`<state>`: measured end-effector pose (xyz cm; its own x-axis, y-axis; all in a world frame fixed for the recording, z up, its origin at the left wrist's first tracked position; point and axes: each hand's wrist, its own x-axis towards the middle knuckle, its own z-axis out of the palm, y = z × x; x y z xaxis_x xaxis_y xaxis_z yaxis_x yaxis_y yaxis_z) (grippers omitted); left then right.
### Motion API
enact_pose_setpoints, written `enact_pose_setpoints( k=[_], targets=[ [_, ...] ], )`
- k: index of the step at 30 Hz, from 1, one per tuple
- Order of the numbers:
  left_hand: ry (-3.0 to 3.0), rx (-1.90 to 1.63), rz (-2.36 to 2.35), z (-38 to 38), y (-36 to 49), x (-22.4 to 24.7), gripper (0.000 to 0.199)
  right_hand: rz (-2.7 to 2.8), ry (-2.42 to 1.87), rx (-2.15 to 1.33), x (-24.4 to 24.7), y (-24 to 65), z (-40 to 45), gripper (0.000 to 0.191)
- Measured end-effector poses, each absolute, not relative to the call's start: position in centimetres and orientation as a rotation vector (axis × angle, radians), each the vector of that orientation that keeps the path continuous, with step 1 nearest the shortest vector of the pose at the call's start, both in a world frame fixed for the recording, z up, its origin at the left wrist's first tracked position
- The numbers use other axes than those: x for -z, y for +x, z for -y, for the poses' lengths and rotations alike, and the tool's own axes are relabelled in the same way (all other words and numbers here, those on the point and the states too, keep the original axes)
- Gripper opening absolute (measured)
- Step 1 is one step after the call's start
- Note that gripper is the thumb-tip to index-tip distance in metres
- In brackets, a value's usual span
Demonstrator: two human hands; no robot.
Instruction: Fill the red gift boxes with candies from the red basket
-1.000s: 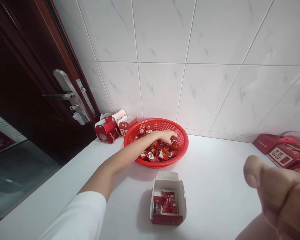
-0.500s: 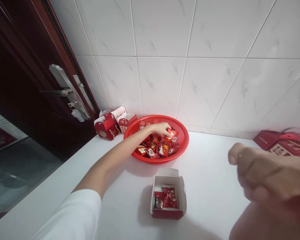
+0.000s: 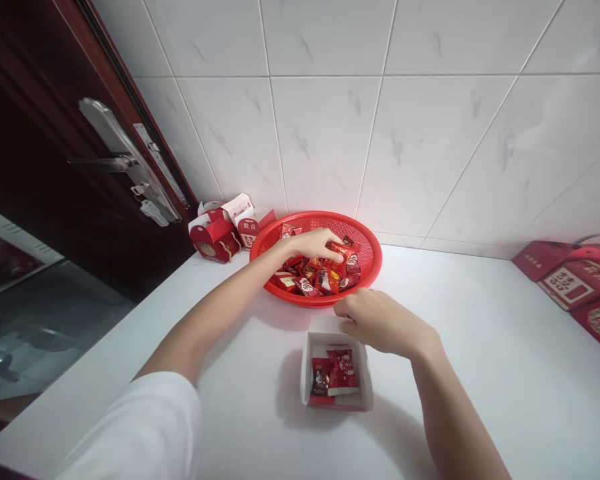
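My left hand reaches into a red plastic basket, its fingers closed on a shiny red candy packet. Below that packet lies a heap of wrapped candies in red and dark wrappers. My right hand is curled over the far flap and right rear corner of an open gift box, close to the basket's front rim. Whatever its fingers hold, if anything, is hidden. Inside the white-lined box lie a red-and-white candy packet and a smaller dark red one.
Folded red gift boxes stand beside the basket's left, against the tiled wall. More red boxes rest at the right on the white table. A dark door with a metal handle is at the left.
My right hand has swung from the right foreground to the box's far flap. The left hand stays in the basket with the candy packet. The view has tilted down slightly.
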<state>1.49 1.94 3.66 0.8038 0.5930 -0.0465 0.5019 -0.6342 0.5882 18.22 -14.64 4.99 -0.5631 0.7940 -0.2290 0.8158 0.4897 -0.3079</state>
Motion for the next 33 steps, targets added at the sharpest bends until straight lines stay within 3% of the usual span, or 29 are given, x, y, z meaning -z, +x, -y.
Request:
enact_pose_setpoints(
  k=[6, 20, 25, 33],
  targets=[
    [2.269, -0.373, -0.818, -1.7, 0.3, -3.4, 0.031, -2.926, 1.319, 0.710, -6.3, 19.0, 15.5, 0.031],
    [1.537, -0.644, -0.882, 1.1, -1.7, -3.5, 0.041, -2.727, 1.530, 0.828, -5.0, 20.0, 13.1, 0.028],
    [1.713, -0.647, -0.766, 3.3, -2.1, -4.6, 0.032, -2.706, 1.598, 0.928, -4.8, 20.7, 12.7, 0.016],
    [1.965, -0.360, -0.636, 8.1, -1.8, -6.2, 0.028, -2.714, 1.556, 0.926, -5.4, 20.8, 12.8, 0.022]
  ],
)
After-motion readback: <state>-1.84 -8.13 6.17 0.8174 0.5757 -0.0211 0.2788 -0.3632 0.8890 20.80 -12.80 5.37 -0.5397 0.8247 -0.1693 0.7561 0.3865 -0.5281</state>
